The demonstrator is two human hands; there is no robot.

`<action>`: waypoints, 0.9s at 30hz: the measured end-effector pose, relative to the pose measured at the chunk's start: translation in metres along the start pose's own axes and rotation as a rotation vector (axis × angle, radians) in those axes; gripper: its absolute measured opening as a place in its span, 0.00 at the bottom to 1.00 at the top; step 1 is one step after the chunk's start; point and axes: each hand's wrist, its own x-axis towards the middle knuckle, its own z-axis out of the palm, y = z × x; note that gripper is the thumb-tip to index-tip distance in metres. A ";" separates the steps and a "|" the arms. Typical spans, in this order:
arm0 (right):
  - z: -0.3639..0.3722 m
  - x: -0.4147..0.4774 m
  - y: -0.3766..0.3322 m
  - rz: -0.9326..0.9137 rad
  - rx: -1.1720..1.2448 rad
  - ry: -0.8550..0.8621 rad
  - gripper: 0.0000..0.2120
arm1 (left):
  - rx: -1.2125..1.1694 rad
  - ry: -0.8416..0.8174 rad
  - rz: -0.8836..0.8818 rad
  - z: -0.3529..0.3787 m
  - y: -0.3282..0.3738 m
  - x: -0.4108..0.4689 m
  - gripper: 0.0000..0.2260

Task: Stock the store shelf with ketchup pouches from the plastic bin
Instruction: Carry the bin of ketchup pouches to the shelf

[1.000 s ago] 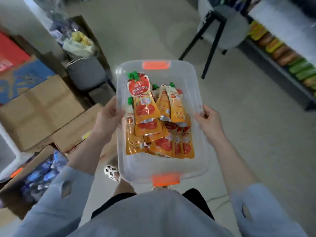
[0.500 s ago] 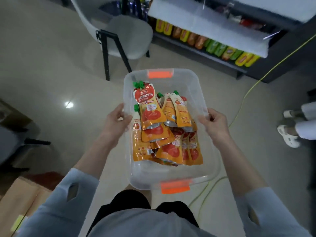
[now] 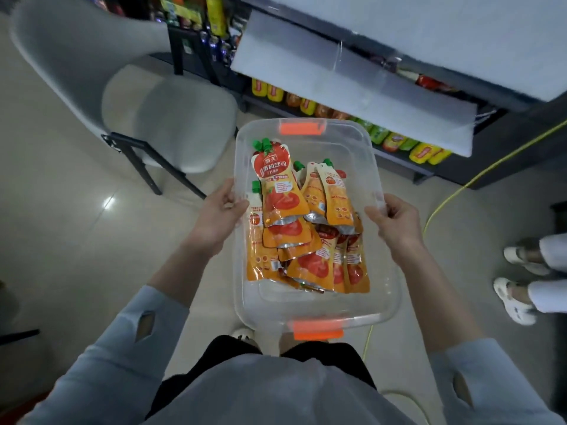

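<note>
Hidden: the lower ketchup pouches point(image 3: 310, 265) lie half under the top ones. An upper tier of the store shelf point(image 3: 352, 87) covers part of the bottom row of packets point(image 3: 426, 153). The right edge cuts a bystander point(image 3: 515, 302) down to feet and shins.
Writing: the top pouch has white Chinese characters on a red label, and its smaller print is too blurred to read.
Left hand point(image 3: 214, 219): grasps the left rim of the plastic bin point(image 3: 383, 302), thumb over the edge.
Right hand point(image 3: 395, 222): fingers curled round the right rim.
Bin: carried above the floor, close to the shelf.

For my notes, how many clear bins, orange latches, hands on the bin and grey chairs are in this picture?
clear plastic bin: 1
orange latches: 2
hands on the bin, left hand and right hand: 2
grey chair: 1
total: 6
</note>
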 end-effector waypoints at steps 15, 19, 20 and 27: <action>0.114 0.324 -0.237 -0.288 -0.297 -0.313 0.15 | -0.107 0.415 -0.015 -0.006 0.103 0.253 0.15; 0.176 0.383 -0.289 -0.351 -0.380 -0.441 0.20 | -0.139 0.514 -0.094 -0.031 0.115 0.301 0.20; 0.192 0.396 -0.302 -0.380 -0.401 -0.478 0.20 | -0.137 0.544 -0.108 -0.038 0.116 0.310 0.22; 0.339 0.470 -0.374 -0.556 -0.534 -0.782 0.20 | -0.231 0.836 -0.180 -0.084 0.117 0.371 0.17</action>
